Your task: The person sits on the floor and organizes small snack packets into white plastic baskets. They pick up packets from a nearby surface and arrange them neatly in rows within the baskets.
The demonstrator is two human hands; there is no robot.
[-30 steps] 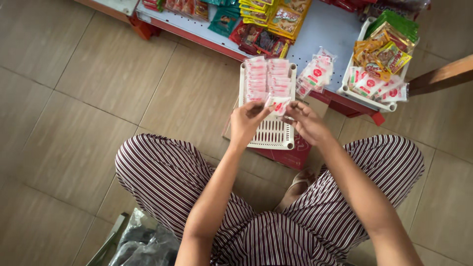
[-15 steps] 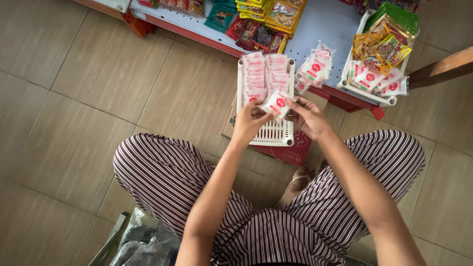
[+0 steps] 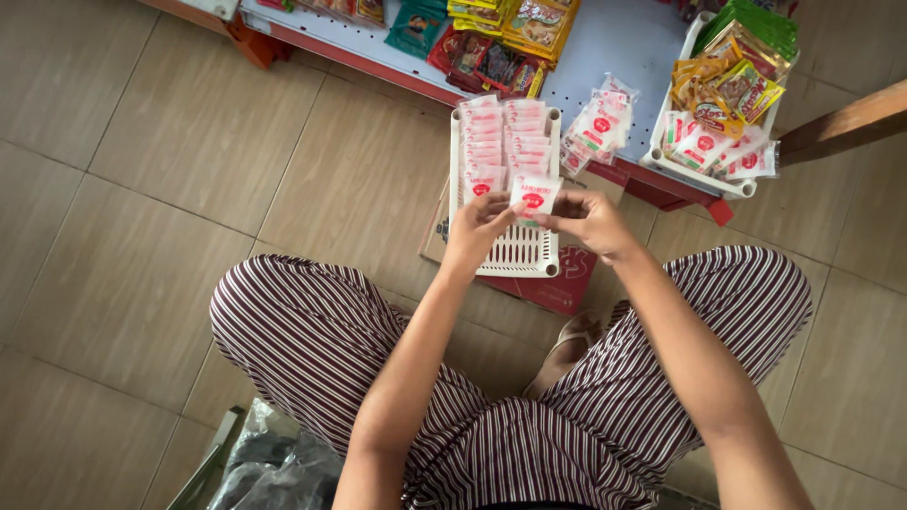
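Note:
Both hands hold one small white packet with a red mark (image 3: 535,195) over a white slotted plastic tray (image 3: 518,255). My left hand (image 3: 476,229) pinches the packet's left edge and my right hand (image 3: 588,219) pinches its right side. Two rows of the same packets (image 3: 501,134) lie overlapped in the tray's far half. The tray rests on a red cardboard box (image 3: 553,288) on the tiled floor, in front of my knees in striped trousers.
A loose heap of the same packets (image 3: 595,127) lies on a low white shelf with a red edge (image 3: 624,57). A white basket (image 3: 710,175) at right holds yellow, green and white packets. More colourful snack packs (image 3: 491,42) lie further left. A dark plastic bag (image 3: 274,467) sits bottom left.
The packet held between both hands has been carried up to the near end of the right row in the tray. The view has shifted slightly.

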